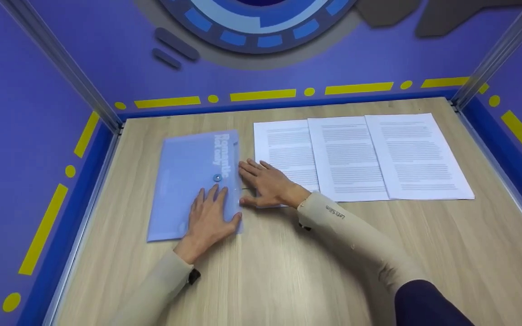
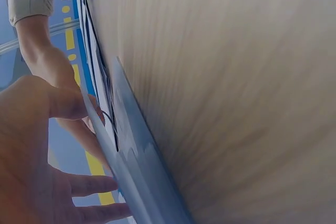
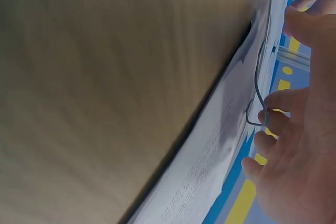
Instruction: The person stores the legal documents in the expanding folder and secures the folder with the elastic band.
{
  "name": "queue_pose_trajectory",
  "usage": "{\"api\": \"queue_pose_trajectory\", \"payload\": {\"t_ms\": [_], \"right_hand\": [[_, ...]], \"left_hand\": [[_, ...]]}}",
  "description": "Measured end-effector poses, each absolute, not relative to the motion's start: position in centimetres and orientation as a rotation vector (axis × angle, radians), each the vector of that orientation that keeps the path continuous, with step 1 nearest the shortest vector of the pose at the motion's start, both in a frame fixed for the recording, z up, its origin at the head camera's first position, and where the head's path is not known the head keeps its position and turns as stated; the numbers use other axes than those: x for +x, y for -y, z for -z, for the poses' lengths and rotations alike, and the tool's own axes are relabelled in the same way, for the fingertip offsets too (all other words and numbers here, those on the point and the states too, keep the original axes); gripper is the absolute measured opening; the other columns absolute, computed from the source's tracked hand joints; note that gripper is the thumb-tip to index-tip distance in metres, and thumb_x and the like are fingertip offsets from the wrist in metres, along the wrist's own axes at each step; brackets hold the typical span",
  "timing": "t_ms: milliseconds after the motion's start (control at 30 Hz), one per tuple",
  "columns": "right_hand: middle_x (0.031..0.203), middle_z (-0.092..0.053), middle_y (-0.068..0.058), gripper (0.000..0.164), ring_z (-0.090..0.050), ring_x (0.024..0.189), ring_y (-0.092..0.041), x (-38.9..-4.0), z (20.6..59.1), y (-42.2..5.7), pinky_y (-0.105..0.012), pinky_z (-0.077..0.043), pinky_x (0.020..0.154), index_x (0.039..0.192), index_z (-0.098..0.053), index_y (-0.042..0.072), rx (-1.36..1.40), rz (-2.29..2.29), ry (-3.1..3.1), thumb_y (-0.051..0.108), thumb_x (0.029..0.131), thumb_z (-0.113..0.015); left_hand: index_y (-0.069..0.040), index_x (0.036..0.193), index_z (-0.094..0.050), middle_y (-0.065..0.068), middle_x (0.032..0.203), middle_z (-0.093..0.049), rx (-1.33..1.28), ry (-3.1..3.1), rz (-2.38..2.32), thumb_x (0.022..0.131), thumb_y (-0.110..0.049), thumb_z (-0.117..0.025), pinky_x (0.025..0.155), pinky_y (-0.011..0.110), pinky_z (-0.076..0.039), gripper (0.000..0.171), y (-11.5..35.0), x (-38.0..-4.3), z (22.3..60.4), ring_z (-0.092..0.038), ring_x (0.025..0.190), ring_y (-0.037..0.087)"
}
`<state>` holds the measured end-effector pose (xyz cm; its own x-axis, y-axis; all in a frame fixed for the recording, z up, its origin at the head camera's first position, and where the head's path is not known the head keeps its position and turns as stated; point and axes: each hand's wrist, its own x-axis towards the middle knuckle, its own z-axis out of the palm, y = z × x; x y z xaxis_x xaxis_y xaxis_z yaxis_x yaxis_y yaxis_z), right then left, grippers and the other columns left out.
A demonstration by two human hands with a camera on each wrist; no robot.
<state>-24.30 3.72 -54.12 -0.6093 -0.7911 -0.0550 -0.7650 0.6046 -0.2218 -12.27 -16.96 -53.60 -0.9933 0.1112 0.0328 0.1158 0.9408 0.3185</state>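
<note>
One translucent blue folder (image 1: 175, 181) lies on the left part of the tabletop (image 1: 288, 271), its lower right area hidden by the left hand (image 1: 209, 217). Its long axis runs away from the person, the far end leaning slightly right; white lettering (image 1: 221, 154) runs lengthwise near the right edge, beside one blue button (image 1: 217, 177). The left hand rests on it with fingers spread, thumb at the right edge. The right hand (image 1: 268, 183), fingers extended and thumb apart, is at that same edge, covering part of the leftmost of three overlapping paper stacks (image 1: 350, 158), whose print is too small to read. One thin dark cord (image 3: 256, 80) loops by its fingers; whether they touch it, I cannot tell.
</note>
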Motion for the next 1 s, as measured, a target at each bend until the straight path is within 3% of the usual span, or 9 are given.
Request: {"api": "queue_pose_trajectory", "payload": {"t_ms": [433,1000], "right_hand": [[0.179,-0.016,-0.016,0.102,-0.014,0.167,-0.031,-23.9,54.3,-3.2,-0.048,-0.014,0.136,0.169,-0.02,0.0,-1.282,0.126,-2.644,0.071,0.102,-0.048],[0.178,-0.018,-0.018,0.102,-0.018,0.166,-0.033,-24.0,54.1,-3.0,-0.046,-0.02,0.135,0.168,-0.024,-0.002,-1.279,0.1,-2.636,0.069,0.101,-0.053]], "left_hand": [[-0.007,0.151,-0.06,0.024,0.159,-0.051,-0.211,3.066,0.47,0.091,-0.048,-0.072,0.119,0.069,-0.04,0.074,17.0,-12.4,53.9,-0.042,0.147,0.059],[-0.005,0.151,-0.059,0.022,0.162,-0.049,-0.152,3.121,0.599,0.094,-0.047,-0.068,0.122,0.067,-0.036,0.071,17.5,-12.5,52.7,-0.041,0.15,0.054]]}}
